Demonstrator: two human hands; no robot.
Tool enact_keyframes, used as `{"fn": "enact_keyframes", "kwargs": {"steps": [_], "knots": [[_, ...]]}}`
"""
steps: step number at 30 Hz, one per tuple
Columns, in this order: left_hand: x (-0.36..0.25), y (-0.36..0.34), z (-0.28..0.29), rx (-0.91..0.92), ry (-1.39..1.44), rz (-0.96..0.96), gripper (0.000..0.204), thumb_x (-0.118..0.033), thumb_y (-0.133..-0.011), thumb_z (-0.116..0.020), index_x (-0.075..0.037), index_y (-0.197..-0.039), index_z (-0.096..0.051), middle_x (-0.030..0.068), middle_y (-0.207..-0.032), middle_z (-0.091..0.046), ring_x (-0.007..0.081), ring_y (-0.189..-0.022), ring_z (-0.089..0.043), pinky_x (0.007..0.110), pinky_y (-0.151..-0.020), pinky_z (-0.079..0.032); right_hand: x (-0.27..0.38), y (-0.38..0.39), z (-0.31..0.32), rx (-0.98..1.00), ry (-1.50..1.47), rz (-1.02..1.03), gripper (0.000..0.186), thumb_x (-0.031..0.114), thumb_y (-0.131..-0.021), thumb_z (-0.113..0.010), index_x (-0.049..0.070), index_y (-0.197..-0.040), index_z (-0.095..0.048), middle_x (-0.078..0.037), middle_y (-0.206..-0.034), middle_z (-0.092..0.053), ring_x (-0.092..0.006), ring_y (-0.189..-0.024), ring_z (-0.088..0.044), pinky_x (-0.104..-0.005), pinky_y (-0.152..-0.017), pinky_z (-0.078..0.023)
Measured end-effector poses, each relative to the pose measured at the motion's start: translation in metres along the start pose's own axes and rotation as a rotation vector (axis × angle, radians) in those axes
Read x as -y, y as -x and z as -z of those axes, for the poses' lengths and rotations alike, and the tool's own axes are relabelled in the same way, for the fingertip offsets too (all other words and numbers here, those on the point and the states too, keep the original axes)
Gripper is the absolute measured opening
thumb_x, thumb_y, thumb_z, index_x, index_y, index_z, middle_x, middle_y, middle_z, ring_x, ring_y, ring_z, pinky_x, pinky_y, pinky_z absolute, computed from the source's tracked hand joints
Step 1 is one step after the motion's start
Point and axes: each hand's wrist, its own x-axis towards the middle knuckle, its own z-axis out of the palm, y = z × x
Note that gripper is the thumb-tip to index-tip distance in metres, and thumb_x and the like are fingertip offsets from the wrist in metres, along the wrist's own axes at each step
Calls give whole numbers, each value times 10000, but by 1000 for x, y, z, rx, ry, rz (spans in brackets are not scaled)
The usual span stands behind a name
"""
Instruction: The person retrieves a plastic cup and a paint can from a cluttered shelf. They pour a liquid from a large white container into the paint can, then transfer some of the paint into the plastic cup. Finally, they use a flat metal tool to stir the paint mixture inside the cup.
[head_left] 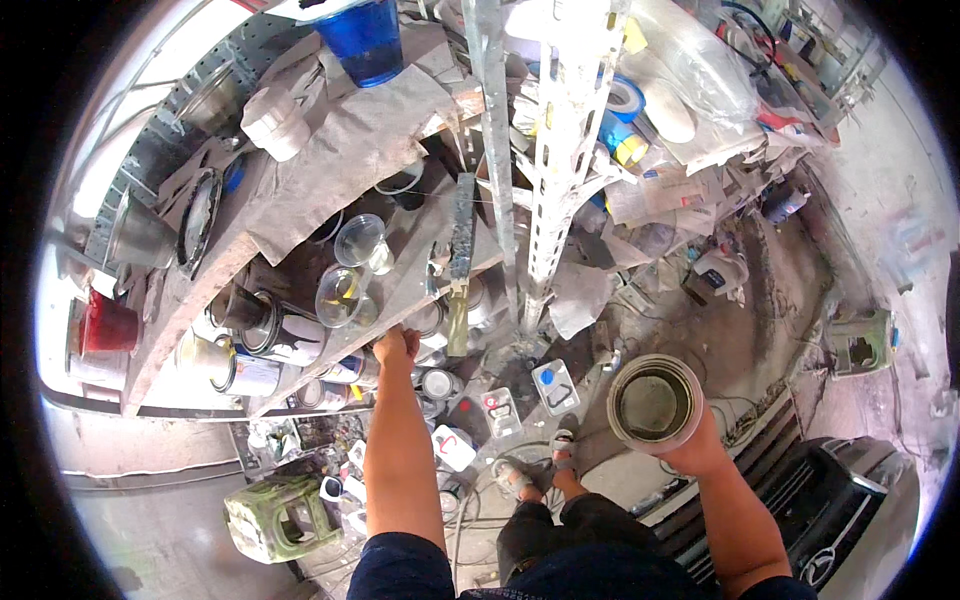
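My right hand is wrapped round an open round can, whose mouth faces up and whose inside looks greyish brown. Out at the front edge of the lower shelf, my left hand has its fingers curled; what they grip, if anything, is hidden. Clear plastic cups stand on that shelf just beyond the left hand. A paint-streaked flat stick juts over the shelf edge to the right of them. Paint cans sit below, left of my left forearm.
A blue bucket and a white container stand on the paper-covered upper shelf. White perforated posts rise between two shelves. Plastic jugs and hoses lie on the floor near my feet. A car front is at the lower right.
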Motion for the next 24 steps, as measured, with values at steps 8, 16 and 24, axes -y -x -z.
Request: {"fn": "enact_keyframes", "kwargs": {"steps": [8,16,24], "knots": [[13,-16,29,127,-102,-45,106,-74,-825,-567,8,-775,-520,119,-675,-581,260,-568,-641,311,-444,-524,6,0,-11,46,31,66,865,179,-580,-882,23,-1296,-423,-118,-1248,-539,-220,-1158,-530,-371,-983,-417],[9,-6,32,123,-20,-20,98,-83,-831,-559,1,-851,-513,113,-765,-559,283,-675,-656,324,-465,-506,13,6,-15,19,5,62,851,113,-561,-869,21,-1289,-438,-107,-1235,-552,-212,-1138,-541,-358,-981,-422],[18,2,53,260,165,-102,166,-64,-840,-542,28,-974,-510,141,-904,-567,311,-758,-651,361,-588,-543,21,11,-15,68,0,53,848,158,-594,-868,24,-1301,-420,-113,-1240,-550,-214,-1160,-531,-374,-996,-407]]}}
